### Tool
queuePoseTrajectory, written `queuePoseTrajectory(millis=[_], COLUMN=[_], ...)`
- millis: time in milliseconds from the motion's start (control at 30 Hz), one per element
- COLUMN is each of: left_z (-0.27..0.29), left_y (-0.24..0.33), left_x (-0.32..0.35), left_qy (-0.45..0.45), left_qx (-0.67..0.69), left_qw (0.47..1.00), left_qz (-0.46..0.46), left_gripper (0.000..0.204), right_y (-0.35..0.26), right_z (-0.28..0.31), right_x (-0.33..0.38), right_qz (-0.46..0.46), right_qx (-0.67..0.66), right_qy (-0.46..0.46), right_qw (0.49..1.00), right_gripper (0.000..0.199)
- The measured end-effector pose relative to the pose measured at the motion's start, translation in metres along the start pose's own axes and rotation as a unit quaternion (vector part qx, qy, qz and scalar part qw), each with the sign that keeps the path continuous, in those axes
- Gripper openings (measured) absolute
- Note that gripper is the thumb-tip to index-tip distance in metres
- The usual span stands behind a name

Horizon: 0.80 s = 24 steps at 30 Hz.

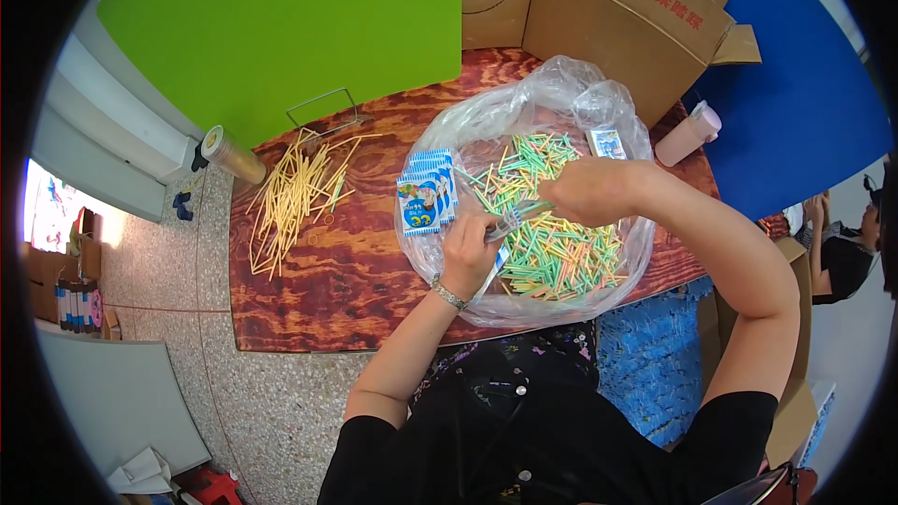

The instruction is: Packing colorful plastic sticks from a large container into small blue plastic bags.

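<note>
My left hand [466, 252] is closed on a small blue-and-white packet [511, 222], held above a heap of short sticks [566, 257] in green, yellow and pink. My right hand [596, 192] comes in over the heap with its fingertips closed at the packet's mouth. A few pale green sticks [537, 208] show there, apparently in its fingers. The heap lies in a spread-out clear plastic bag [449, 136]. Beside my left hand, a stack of flat blue-and-white packets [421, 204] rests on the bag's left side. Another packet [607, 143] lies beyond my right hand.
Long yellow sticks [297, 201] lie loose on the left of the wood-patterned table [360, 295], near a wire stand [323, 112] and a clear tumbler [234, 156]. A pink bottle [689, 134] and cardboard box [627, 14] stand at the back right. Another person [832, 252] is far right.
</note>
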<state>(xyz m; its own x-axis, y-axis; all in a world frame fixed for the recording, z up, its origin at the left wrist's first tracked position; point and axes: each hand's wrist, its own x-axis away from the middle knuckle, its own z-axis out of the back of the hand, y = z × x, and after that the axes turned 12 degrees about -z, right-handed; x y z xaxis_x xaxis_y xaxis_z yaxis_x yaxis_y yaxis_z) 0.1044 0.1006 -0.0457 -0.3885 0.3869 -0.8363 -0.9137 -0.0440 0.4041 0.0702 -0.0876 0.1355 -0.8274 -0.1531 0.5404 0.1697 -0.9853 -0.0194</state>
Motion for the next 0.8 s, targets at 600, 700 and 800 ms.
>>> queuePoseTrajectory(millis=[600, 700, 800], left_z=[-0.013, 0.006, 0.028], left_y=[-0.003, -0.008, -0.028], left_x=[-0.002, -0.001, 0.012], left_qy=[0.024, 0.049, 0.029], left_qx=[0.197, 0.332, 0.306], left_qw=[0.959, 0.894, 0.899], left_qz=[0.204, 0.298, 0.311], left_gripper=[0.027, 0.023, 0.02], right_y=[0.004, 0.013, 0.001], right_z=[0.026, -0.024, -0.072], right_x=[0.021, -0.003, -0.027], right_qz=[-0.027, 0.044, 0.028], right_qx=[-0.038, -0.115, -0.239], right_qy=[0.128, 0.21, 0.231], right_qw=[0.991, 0.97, 0.943], right_gripper=[0.033, 0.038, 0.035])
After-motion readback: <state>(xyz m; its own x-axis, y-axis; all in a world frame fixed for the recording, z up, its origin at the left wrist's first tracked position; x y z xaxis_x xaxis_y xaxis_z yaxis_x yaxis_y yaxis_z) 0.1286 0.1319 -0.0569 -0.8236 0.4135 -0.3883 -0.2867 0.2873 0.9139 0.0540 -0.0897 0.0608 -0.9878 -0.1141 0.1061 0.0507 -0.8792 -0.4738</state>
